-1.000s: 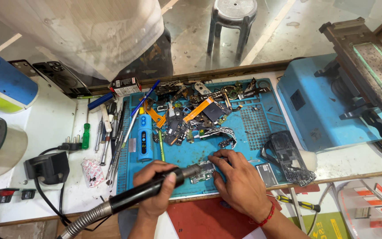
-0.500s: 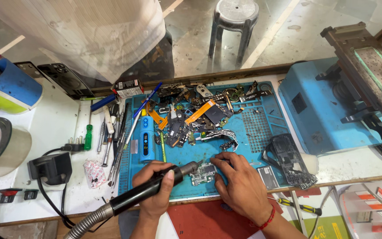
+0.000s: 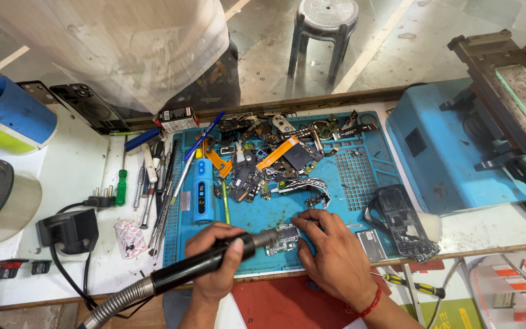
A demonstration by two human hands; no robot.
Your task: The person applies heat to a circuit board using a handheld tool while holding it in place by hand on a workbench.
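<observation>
Head view, left hand (image 3: pixel 214 259): at lower centre of the frame, fist closed round the black hot-air wand (image 3: pixel 205 263), nozzle on the board.
Right hand (image 3: pixel 330 253): fingers curled, pinning the small circuit board (image 3: pixel 282 239) to the blue mat (image 3: pixel 360 176).
Board's place: lower middle of the mat, between both hands.
Change: almost none; wand and fingers sit as half a second ago.
Meaning: heating seems steady, not finished.
Nearby: blue tester (image 3: pixel 203 192), loose parts (image 3: pixel 263 161) above.

Bright, even light; sharp focus.
</observation>
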